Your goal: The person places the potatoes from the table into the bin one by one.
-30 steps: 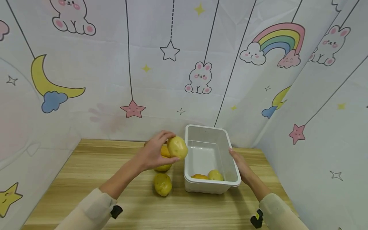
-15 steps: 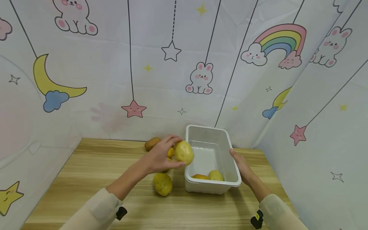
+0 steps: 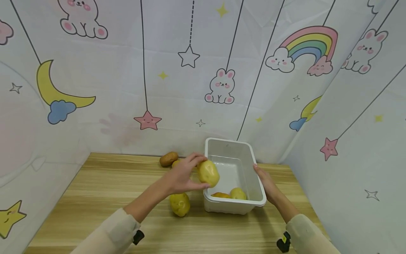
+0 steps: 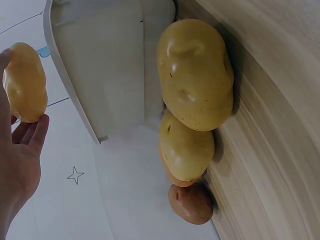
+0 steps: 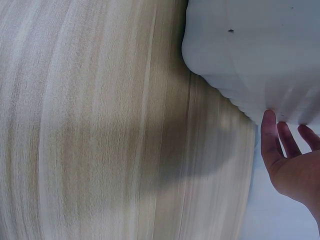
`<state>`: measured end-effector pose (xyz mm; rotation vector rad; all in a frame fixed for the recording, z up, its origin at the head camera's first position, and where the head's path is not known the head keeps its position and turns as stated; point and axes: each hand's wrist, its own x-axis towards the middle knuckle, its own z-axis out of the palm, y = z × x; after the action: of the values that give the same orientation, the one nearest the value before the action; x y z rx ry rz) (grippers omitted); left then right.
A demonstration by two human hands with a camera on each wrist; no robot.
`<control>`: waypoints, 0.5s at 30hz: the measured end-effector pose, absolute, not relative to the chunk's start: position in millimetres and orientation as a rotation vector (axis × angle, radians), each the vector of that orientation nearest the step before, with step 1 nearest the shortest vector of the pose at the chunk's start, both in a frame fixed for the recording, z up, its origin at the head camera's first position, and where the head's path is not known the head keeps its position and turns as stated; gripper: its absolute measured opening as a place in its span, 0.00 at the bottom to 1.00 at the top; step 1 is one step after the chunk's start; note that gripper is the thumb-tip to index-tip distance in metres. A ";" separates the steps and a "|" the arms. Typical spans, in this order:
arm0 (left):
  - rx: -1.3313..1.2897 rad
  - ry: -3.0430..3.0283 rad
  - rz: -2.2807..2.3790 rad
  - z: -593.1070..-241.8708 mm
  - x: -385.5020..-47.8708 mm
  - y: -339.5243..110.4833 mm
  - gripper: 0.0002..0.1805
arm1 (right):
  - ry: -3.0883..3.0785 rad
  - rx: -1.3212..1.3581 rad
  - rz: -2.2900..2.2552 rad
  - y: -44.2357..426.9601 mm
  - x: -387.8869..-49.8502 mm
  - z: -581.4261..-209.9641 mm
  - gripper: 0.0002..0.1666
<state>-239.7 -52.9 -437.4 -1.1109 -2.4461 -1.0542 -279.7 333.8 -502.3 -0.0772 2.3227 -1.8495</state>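
My left hand (image 3: pixel 184 174) holds a pale yellow potato (image 3: pixel 208 173) between thumb and fingers, above the left rim of a white plastic bin (image 3: pixel 234 202). At the bin's right side is my right hand (image 3: pixel 266 183); one digit lies on the rim. In the right wrist view, several fingertips (image 5: pixel 269 116) touch the outer wall, and the thumb is out of sight. Inside the bin, near its front wall, lie an orange-yellow piece (image 3: pixel 221 195), partly hidden, and a pale potato (image 3: pixel 238 193).
Left of the bin, a yellow potato (image 3: pixel 179 205) lies on the wooden table (image 3: pixel 108 197). Behind it, a yellow potato (image 4: pixel 186 147) overlaps an orange-toned one, and a brown potato (image 4: pixel 191 203) lies farthest back. A printed cloth wall (image 3: pixel 177 106) stands behind.
My left hand has carried the potato right and slightly down to the bin's left rim, uncovering the brown potato. My right hand and the bin have stayed put.
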 end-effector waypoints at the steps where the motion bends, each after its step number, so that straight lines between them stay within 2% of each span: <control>1: -1.117 -2.445 -1.052 -437.9 -239.5 -51.9 0.45 | 2.325 -0.079 -1.848 333.9 -279.9 -502.3 0.44; 15: -1.166 -2.471 -1.043 -441.5 -234.8 -38.3 0.46 | 2.336 -0.073 -1.842 333.8 -280.4 -502.8 0.43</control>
<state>-234.8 -38.3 -441.5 -1.1658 -2.4713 -1.0433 -280.4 333.8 -502.8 -0.0727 2.3358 -1.8417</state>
